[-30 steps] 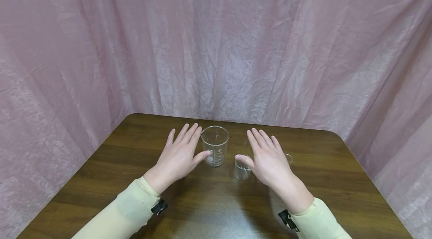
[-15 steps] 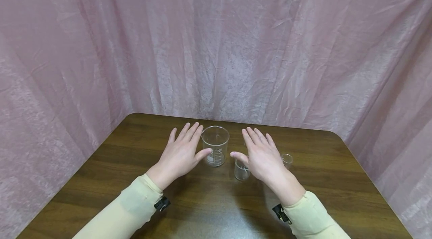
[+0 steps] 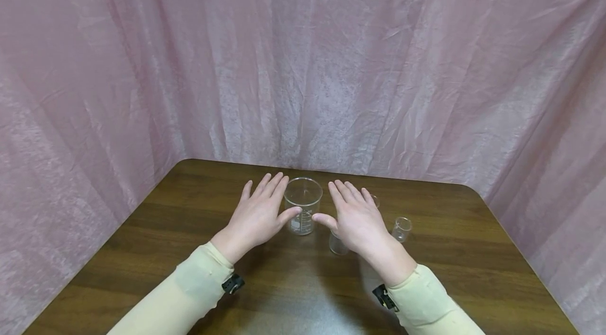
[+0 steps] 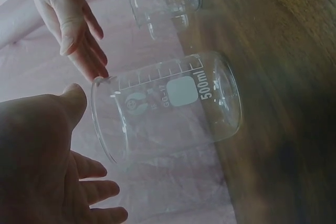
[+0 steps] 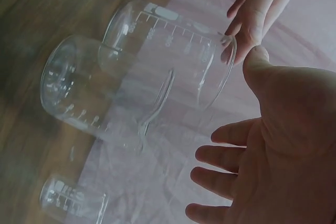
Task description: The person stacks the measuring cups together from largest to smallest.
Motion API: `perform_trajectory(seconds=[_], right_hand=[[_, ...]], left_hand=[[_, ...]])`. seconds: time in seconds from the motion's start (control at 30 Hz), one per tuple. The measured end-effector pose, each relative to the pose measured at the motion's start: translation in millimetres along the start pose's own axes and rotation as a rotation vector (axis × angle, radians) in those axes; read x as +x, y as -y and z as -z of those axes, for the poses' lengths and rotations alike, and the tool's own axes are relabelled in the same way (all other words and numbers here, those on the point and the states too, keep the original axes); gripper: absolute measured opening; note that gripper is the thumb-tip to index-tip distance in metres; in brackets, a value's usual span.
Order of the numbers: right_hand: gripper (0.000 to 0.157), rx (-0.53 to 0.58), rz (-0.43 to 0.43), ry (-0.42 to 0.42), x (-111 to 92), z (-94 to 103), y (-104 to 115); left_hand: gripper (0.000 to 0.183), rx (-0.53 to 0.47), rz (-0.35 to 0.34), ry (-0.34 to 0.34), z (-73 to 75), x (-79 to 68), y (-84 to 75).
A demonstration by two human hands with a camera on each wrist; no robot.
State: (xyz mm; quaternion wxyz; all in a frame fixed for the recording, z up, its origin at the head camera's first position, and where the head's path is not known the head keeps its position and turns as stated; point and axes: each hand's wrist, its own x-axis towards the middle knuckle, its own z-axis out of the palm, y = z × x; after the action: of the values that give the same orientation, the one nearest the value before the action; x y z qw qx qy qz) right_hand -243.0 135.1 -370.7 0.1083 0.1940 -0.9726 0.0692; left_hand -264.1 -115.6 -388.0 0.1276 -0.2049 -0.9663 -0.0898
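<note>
A large glass beaker [image 3: 303, 219] marked 500ml stands upright on the table between the two hands. My left hand [image 3: 258, 215] is at its left side with fingers extended, the thumb overlapping the glass in the head view. On the other side, my right hand [image 3: 357, 219] is held with straight fingers, its thumb pointing at the beaker. Neither hand grips anything. In the left wrist view, the thumb and fingers spread around the rim of the 500ml beaker [image 4: 173, 103]. A smaller beaker [image 3: 338, 245] is partly hidden beneath the right hand.
A tiny beaker [image 3: 402, 229] stands to the right of the right hand. Behind that hand, the rim of another glass vessel [image 3: 375, 201] peeks out. All stand on a brown wooden table [image 3: 454, 261], with a pink curtain [image 3: 303, 61] hanging behind it.
My right hand has moved left toward the large beaker, uncovering the tiny beaker and another rim at right. My left hand has shifted slightly right.
</note>
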Motion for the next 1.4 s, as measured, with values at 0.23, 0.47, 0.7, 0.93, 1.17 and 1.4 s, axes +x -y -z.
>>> perform_trajectory(seconds=[0.23, 0.47, 0.7, 0.93, 1.17, 1.4], right_hand=[[0.090, 0.015, 0.000, 0.019, 4, -2.3, 5], [0.090, 0.011, 0.004, 0.022, 9, -7.3, 6], [0.089, 0.019, 0.007, 0.038, 12, -9.1, 7], [0.088, 0.029, 0.019, 0.041, 13, -9.7, 5], [0.087, 0.054, 0.050, 0.026, 12, -9.8, 5], [0.086, 0.063, 0.090, 0.006, 5, -9.0, 4]], left_hand=[[0.090, -0.015, 0.005, 0.021, -1.9, 5.1, -0.9], [0.092, -0.039, 0.011, 0.049, -3.7, 7.6, -2.1], [0.093, -0.040, 0.017, 0.065, -8.1, 9.3, -1.4], [0.094, -0.056, 0.017, 0.070, -10.2, 11.8, -1.5], [0.094, -0.094, 0.017, 0.063, -11.4, 13.0, -0.8], [0.094, -0.095, 0.009, 0.041, -12.7, 10.9, -0.2]])
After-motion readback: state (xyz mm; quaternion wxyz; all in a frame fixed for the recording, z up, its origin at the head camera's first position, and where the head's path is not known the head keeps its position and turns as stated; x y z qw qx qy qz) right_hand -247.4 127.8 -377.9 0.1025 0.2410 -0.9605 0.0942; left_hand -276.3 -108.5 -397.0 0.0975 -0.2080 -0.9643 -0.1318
